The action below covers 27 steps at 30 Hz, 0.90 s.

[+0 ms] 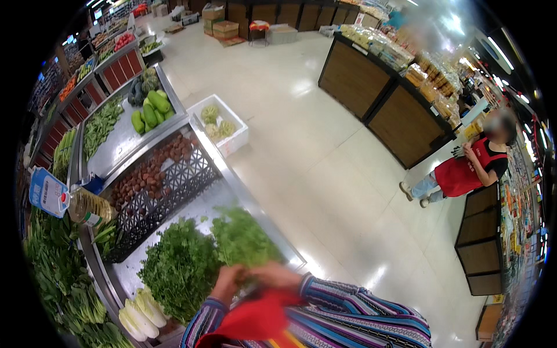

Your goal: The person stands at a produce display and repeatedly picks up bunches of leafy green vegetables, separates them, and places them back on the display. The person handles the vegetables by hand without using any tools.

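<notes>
A blurred bunch of light green leafy herbs stands up from between my two hands, over the right edge of the metal display counter. My left hand has its fingers curled in at the base of the bunch. From the right, my right hand meets it there, smeared by motion, and also grips the bunch's lower end. The stems are hidden behind my fingers. Just left of my hands lies a large heap of dark green coriander. Pale napa cabbages lie below it.
A black plastic crate holds chestnuts. An oil bottle and a blue-and-white price sign stand left. A white foam box adjoins the counter. A person in a red apron stands near the wooden display stand.
</notes>
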Motion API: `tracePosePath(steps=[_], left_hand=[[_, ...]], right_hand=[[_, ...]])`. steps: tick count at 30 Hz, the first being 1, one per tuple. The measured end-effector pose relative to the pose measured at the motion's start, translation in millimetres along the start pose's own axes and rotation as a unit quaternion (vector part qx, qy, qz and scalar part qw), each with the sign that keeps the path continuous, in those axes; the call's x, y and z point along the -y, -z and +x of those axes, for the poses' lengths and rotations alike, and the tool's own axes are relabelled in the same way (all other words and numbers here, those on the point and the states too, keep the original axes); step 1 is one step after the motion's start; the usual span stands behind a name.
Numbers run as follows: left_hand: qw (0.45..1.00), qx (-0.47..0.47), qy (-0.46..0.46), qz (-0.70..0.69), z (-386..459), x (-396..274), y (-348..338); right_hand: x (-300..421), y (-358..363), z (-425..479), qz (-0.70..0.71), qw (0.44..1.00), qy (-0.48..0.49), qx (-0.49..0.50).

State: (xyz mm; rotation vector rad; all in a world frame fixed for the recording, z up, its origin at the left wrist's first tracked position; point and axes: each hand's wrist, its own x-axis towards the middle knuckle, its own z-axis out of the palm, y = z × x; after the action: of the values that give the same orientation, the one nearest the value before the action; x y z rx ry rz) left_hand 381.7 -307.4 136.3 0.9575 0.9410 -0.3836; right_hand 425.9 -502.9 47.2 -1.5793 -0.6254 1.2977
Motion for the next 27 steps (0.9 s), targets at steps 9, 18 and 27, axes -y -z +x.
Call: tracePosePath(steps=[9,18,27], left_hand=[[0.999,0.005,-0.010,-0.030,-20.8,-8.4,-16.1],[0.941,-0.117,-0.238,0.209,12.3,10.3,24.4],[0.997,0.038,0.005,-0.066,-0.7,15.7,10.6]], right_hand=[[1.2,-8.7,3.2,0.042,0.996,0.038,-0.068],[48.9,-0.7,-16.3,0.045,0.982,0.107,-0.149],[77.0,2.2,-26.1,0.293,0.932,-0.120,-0.174]])
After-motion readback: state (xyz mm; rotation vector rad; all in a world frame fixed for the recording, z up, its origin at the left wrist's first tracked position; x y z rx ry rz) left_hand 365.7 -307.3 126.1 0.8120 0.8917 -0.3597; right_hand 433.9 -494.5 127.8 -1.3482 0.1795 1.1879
